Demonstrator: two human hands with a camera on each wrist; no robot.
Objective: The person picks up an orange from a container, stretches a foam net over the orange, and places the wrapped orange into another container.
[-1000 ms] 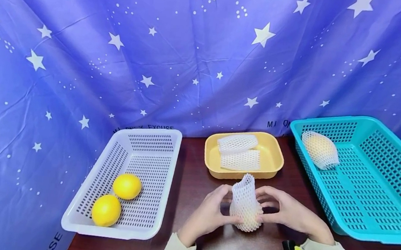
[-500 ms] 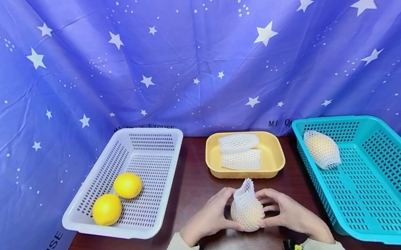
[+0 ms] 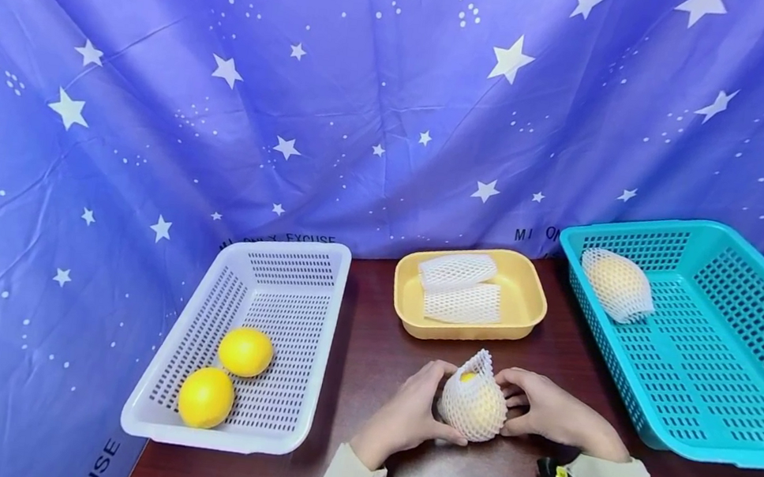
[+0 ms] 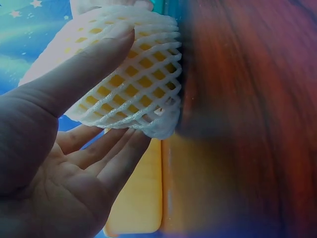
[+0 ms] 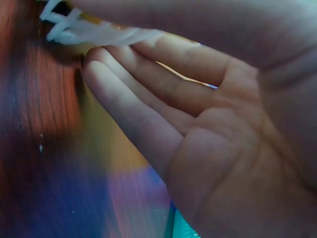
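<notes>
You are holding a netted yellow fruit (image 3: 473, 409), your left grip (image 3: 406, 412) curving widely around it, your right grip (image 3: 545, 407) pinching its other side

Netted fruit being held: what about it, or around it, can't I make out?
Head view: underside of the netted fruit, hidden by its own bulk.
Right wrist view: most of the fruit, behind the right grip and beyond the top edge.
Head view: part of the teal basket, past the right edge.
</notes>
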